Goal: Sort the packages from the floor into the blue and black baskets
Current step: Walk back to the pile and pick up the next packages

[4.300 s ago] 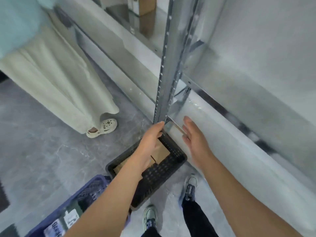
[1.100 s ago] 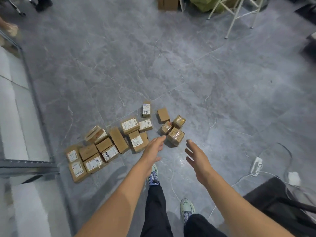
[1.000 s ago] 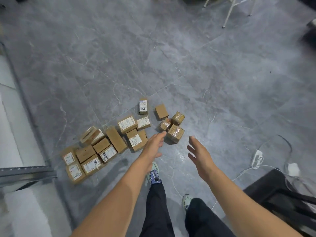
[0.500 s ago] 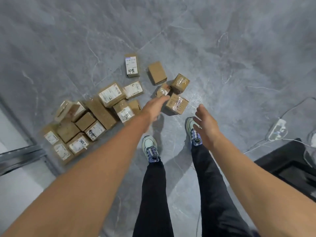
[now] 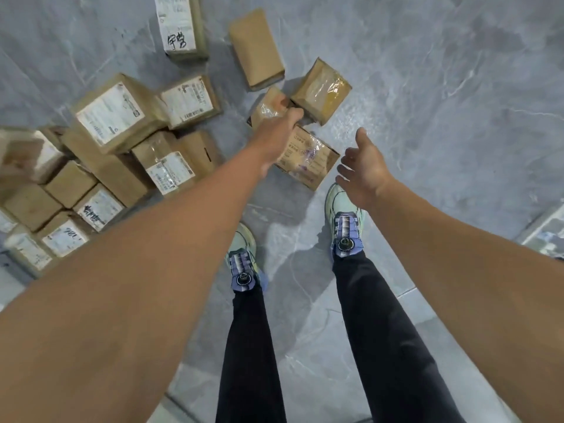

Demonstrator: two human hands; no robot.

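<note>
Grey floor [image 5: 433,74], loose-fingered hands [image 5: 279,132] [image 5: 364,169] over packages [image 5: 308,160]

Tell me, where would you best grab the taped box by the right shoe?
Probably across its top, thumb and fingers on opposite side walls, coming from above on the right. The taped box lies flat, its right and near walls stand clear, while other boxes and the left hand crowd its far left corner.

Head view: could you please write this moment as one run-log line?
phase: reach | left hand: at small taped package, grip unclear | right hand: open, empty
</note>
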